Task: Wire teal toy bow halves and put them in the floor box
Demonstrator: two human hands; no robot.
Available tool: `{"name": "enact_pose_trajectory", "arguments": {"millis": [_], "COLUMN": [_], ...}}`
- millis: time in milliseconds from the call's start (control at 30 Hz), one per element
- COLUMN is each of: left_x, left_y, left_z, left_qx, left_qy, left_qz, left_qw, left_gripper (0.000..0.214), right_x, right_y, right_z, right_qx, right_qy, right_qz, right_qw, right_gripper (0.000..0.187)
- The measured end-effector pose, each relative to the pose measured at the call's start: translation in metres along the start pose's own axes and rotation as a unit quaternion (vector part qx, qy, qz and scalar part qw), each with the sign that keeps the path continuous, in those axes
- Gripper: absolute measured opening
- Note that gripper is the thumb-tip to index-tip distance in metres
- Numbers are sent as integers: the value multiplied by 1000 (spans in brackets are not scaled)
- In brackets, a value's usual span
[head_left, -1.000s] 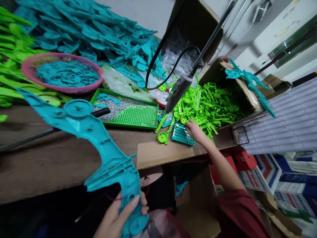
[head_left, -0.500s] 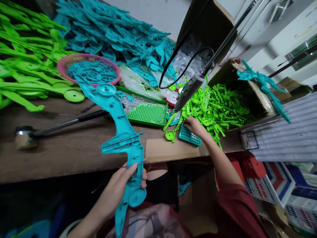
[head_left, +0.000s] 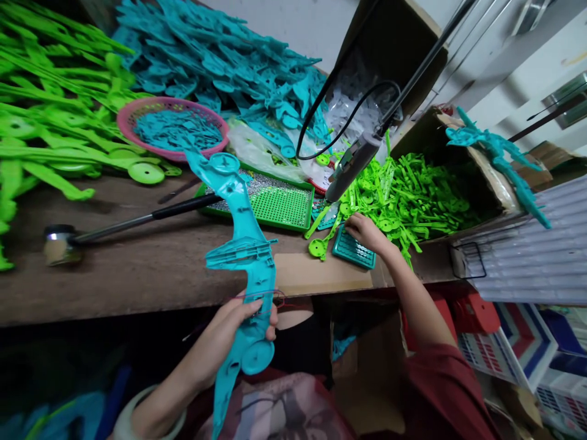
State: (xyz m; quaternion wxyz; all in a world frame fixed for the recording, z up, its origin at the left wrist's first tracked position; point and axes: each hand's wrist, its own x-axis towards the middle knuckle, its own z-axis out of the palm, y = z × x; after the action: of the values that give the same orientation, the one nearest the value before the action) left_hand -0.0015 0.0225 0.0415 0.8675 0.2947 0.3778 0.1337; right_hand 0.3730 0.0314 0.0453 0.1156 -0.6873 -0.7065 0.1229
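My left hand (head_left: 229, 333) is closed around the lower part of a teal plastic bow-shaped piece (head_left: 250, 226), thumb on its inner ribbed face. The piece stands tilted in front of the bench edge. A thin dark red loop (head_left: 280, 298) crosses it near my thumb. My right hand (head_left: 365, 233) reaches to a small teal tray (head_left: 352, 252) holding rows of small shiny parts. Its fingers are bunched together at the tray's upper left corner; anything between them is too small to tell. Just above hangs a grey powered screwdriver (head_left: 353, 168) on a cord.
A hammer (head_left: 60, 244) lies at the left of the bench. Behind are a pink basket (head_left: 126, 122) of small teal pieces, a green perforated tray (head_left: 291, 211), teal parts (head_left: 220, 55) and green parts (head_left: 59, 122). Cardboard (head_left: 325, 275) lies before the teal tray; a carton (head_left: 495, 165) stands right.
The view has shifted slightly. The teal piece in my left hand has moved a little right and stands more upright. My right hand stays at the small tray.
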Motion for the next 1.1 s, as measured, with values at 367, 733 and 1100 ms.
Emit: {"name": "enact_pose_trajectory", "arguments": {"millis": [367, 733, 1100], "left_x": [2, 2, 9], "left_y": [1, -2, -21], "left_z": [4, 12, 20], "left_qx": [146, -7, 188], "left_qy": [-34, 5, 179], "left_qz": [99, 76, 119], "left_qw": [984, 997, 958], "left_gripper": [29, 50, 56], "right_x": [-6, -15, -83], "right_y": [-3, -21, -207], "right_z": [8, 8, 45], "right_qx": [11, 12, 21], "right_qy": [-18, 15, 74], "right_qz": [-11, 13, -149], "right_qw": [1000, 1000, 986], "right_gripper": [7, 10, 16]}}
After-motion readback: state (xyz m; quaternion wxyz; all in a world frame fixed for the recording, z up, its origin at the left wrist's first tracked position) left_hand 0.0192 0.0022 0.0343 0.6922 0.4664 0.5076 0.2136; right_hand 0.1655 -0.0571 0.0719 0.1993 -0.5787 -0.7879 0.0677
